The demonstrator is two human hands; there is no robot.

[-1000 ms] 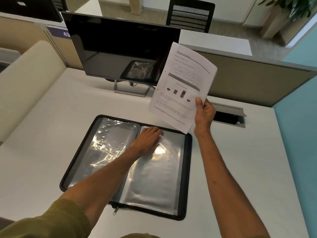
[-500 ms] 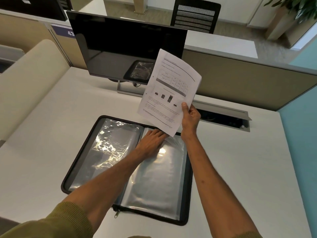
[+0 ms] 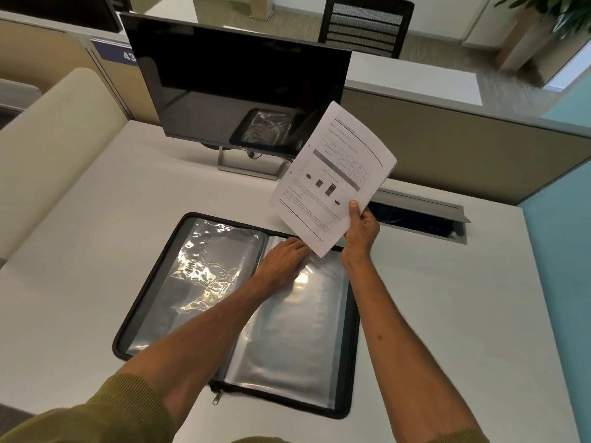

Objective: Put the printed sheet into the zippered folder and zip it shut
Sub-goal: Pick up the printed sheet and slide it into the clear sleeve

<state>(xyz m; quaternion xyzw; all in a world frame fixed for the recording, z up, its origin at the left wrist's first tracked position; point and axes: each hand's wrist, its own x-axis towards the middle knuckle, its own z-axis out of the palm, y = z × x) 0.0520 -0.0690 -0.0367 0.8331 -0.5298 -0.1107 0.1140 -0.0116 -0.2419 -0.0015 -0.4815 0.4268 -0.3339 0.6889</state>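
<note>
The black zippered folder lies open and flat on the white desk, showing shiny clear plastic sleeves on both halves. Its zipper pull hangs at the near edge. My left hand rests on the top of the right-hand sleeve, fingers at its upper edge. My right hand holds the printed sheet by its lower right corner, tilted up in the air above the folder's far right corner. The sheet's lower corner sits just over my left fingertips.
A dark Dell monitor on a metal stand is behind the folder. An open cable slot is set in the desk to the right. A beige partition bounds the far edge; a cream panel lines the left.
My right hand has brought the sheet leftward and lower, from beyond the folder's right edge to over its far right corner. My left hand stays on the right-hand sleeve.
</note>
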